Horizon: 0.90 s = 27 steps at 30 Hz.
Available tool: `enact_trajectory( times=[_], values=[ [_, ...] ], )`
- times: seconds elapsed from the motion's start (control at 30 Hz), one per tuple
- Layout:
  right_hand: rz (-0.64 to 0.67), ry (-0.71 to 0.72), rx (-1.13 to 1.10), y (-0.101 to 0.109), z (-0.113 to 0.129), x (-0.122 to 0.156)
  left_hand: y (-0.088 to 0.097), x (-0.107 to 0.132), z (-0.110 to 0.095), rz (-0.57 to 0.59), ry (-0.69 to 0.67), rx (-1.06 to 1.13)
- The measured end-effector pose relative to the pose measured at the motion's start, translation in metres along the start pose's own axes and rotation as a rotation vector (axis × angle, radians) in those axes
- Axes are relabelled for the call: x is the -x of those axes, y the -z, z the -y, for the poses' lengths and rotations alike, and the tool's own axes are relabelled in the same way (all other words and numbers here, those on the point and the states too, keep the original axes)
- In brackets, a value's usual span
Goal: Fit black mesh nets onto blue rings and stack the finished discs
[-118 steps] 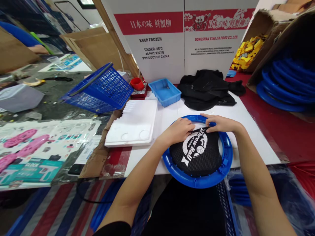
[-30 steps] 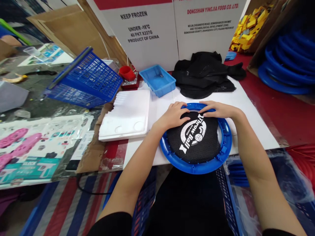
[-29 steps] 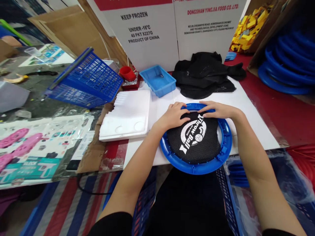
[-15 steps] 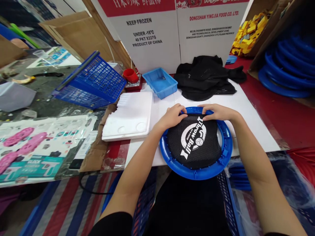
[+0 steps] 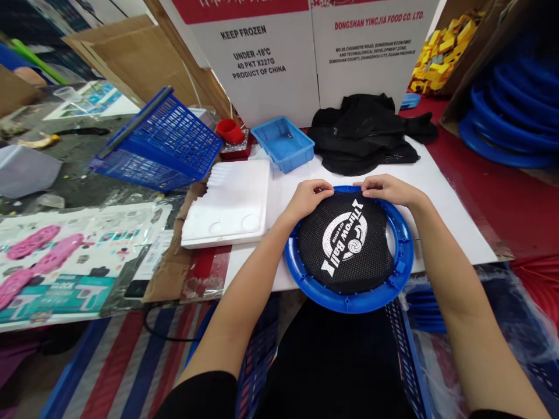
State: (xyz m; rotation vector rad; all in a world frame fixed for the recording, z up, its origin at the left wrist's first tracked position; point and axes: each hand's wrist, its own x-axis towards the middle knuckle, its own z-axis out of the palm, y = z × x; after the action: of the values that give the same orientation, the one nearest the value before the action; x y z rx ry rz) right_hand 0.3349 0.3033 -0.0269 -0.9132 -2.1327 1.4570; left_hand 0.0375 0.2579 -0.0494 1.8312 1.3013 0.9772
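A blue plastic ring (image 5: pixel 323 297) lies at the front edge of the white work surface, partly overhanging toward my lap. Black mesh netting (image 5: pixel 312 238) printed "Throw Ball" spans most of its inside; a gap shows along the right side. My left hand (image 5: pixel 306 199) pinches the netting's far edge at the top left of the ring. At the top right, my right hand (image 5: pixel 388 188) has its fingers closed on the same far edge, against the rim. The fingertips partly hide the edge there.
Behind the ring lie a pile of black netting (image 5: pixel 362 139) and a light-blue tray (image 5: pixel 286 145). A white foam lid (image 5: pixel 231 203), a tilted blue basket (image 5: pixel 168 139) and a red cup (image 5: pixel 230 132) stand left. Blue rings (image 5: pixel 502 137) are stacked right. A white carton (image 5: pixel 271 93) stands at the back.
Both hands have shifted slightly toward the far rim, drawing the netting's top edge closer to it. The right fingers have moved from over the netting onto the rim.
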Motion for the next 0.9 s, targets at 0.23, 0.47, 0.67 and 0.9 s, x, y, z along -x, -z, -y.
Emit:
enact_trajectory(
  times=[0.23, 0.47, 0.67, 0.9],
  values=[
    [-0.002, -0.002, 0.039, 0.0003, 0.0010, 0.0000, 0.0000, -0.0067, 0.0096, -0.002, 0.045, 0.108],
    [-0.054, -0.007, 0.200, -0.0013, -0.0007, -0.0011, -0.0039, -0.0084, 0.0073, -0.024, 0.074, 0.098],
    [-0.110, 0.007, 0.277, -0.0041, 0.0037, -0.0003, -0.0013, -0.0084, 0.0077, -0.010, 0.041, 0.007],
    [-0.083, 0.001, 0.340, -0.0022, 0.0010, -0.0013, -0.0029, -0.0072, 0.0115, -0.025, -0.018, -0.065]
  ],
)
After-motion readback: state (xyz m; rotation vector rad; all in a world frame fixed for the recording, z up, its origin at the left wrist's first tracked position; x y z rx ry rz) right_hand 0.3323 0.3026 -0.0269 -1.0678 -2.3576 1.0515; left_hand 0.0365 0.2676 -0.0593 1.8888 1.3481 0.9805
